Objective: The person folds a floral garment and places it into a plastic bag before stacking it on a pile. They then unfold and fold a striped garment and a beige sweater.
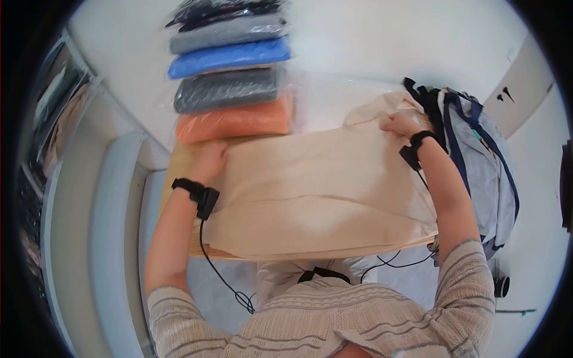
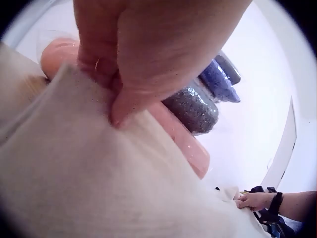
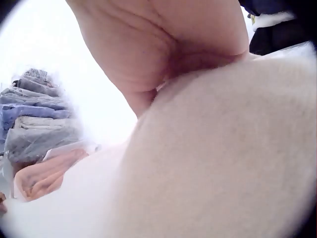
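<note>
A cream garment (image 1: pixel 310 185) lies spread across the wooden table, its lower edge along the table's near side. At its upper left corner my left hand (image 1: pixel 210 162) pinches the cloth; the left wrist view shows thumb and fingers of that hand (image 2: pixel 143 59) closed on the fabric (image 2: pixel 99 168). My right hand (image 1: pixel 401 125) grips the upper right part, where the cloth is bunched and folded over. In the right wrist view the hand (image 3: pixel 163 49) bends over the cream cloth (image 3: pixel 223 148), and its fingertips are mostly hidden.
Plastic-wrapped folded garments are stacked at the back left, an orange one (image 1: pixel 236 122) lowest. Clear plastic (image 1: pixel 325 98) lies behind the cream cloth. Grey and navy clothes (image 1: pixel 483 155) hang over the right side. Shelves (image 1: pixel 113 197) stand at the left. Cables hang from both wrists.
</note>
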### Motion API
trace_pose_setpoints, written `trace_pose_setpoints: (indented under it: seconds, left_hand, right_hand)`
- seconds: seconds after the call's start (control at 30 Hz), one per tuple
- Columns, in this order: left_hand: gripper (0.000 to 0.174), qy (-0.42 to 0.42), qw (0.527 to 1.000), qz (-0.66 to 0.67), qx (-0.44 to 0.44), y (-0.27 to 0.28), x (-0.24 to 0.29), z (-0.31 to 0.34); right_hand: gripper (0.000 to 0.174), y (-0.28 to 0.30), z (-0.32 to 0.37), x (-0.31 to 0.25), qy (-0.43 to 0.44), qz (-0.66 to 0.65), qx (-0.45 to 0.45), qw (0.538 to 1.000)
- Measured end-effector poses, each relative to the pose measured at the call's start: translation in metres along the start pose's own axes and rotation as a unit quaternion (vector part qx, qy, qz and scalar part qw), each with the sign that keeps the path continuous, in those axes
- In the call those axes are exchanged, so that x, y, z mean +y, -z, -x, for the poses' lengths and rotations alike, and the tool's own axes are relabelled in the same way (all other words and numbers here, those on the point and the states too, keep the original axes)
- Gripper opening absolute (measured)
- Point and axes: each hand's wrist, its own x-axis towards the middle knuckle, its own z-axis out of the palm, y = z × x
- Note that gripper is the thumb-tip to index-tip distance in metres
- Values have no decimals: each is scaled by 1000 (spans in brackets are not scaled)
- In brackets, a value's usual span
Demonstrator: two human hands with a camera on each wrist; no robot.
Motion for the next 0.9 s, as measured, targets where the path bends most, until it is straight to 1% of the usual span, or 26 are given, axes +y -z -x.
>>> trace_pose_setpoints:
  seconds: [0.03, 0.07, 0.1, 0.13, 0.17, 0.2, 0.23, 0.27, 0.3, 0.37, 0.4, 0.47, 0.5, 0.57, 0.6, 0.63, 0.67, 0.7, 0.73, 0.77, 0.8, 0.83, 0.87, 0.9]
  left_hand:
    - [24, -14, 991, 79, 105, -2, -5, -3]
    - [20, -30, 965, 153, 212, -6, -12, -5]
    - [20, -23, 964, 154, 214, -13, -19, -8]
    - [16, -16, 971, 109, 214, -21, -25, -9]
    - [13, -10, 975, 64, 212, -23, -27, -8]
    - [13, -4, 975, 65, 213, -24, -31, -8]
    - [13, -32, 978, 88, 189, -24, -34, -9]
    - [12, -61, 978, 110, 164, -23, -35, -9]
    - [12, -57, 978, 111, 165, -23, -36, -10]
    - [15, -18, 966, 105, 234, -21, -34, -11]
    - [15, -16, 967, 105, 234, -19, -34, -9]
    - [16, -6, 962, 136, 235, -12, -33, -4]
    - [16, -7, 963, 137, 233, -9, -32, -1]
    - [12, -5, 960, 168, 224, -3, -29, 8]
    - [12, -7, 961, 169, 221, 2, -26, 15]
    - [8, 7, 938, 288, 196, 8, -22, 24]
    - [4, 21, 900, 402, 167, 11, -19, 31]
    - [4, 20, 901, 402, 161, 9, -21, 36]
    - [2, -17, 900, 395, 182, 7, -25, 43]
    - [1, -55, 898, 387, 203, 4, -30, 49]
    - [1, -56, 899, 387, 195, 4, -30, 59]
    - [2, -61, 911, 364, 185, 3, -32, 70]
    - [3, -68, 921, 340, 176, 1, -32, 79]
    - [3, -73, 922, 339, 170, -5, -35, 86]
  right_hand:
    - [42, -4, -3, 6, -46, -125, 43, 990]
    - [42, -8, -6, 12, -39, -122, 37, 991]
    - [37, -10, -7, 17, -34, -138, 54, 988]
    - [32, -13, -8, 22, -30, -156, 71, 985]
    - [32, -14, -6, 21, -26, -154, 67, 986]
    - [32, -13, -4, 20, -38, -173, 61, 982]
    - [32, -11, -3, 19, -49, -192, 55, 979]
    - [28, -12, -4, 22, -34, -194, 50, 979]
    - [28, -11, -8, 28, -31, -192, 47, 980]
    - [22, -8, -10, 32, -4, -128, 77, 989]
    - [22, -6, -9, 30, -3, -128, 75, 989]
    - [20, 4, 0, 30, -5, -116, 156, 981]
    - [20, 6, 6, 30, -7, -116, 155, 981]
    - [20, 12, 19, 32, 61, -188, 192, 961]
    - [17, 20, 37, 19, 61, -206, 176, 961]
    - [17, 28, 53, 12, 56, -207, 176, 961]
    - [15, 36, 68, 6, 52, -256, 143, 955]
    - [14, 42, 82, 2, 48, -305, 109, 945]
    - [12, 42, 96, 0, 66, -340, 114, 931]
    - [12, 44, 113, 3, 59, -342, 114, 931]
    - [13, 46, 129, 7, 76, -301, 82, 947]
    - [13, 47, 142, 13, 95, -260, 50, 960]
    - [13, 49, 152, 25, 61, -224, -2, 973]
    - [13, 44, 162, 27, 55, -228, 1, 972]
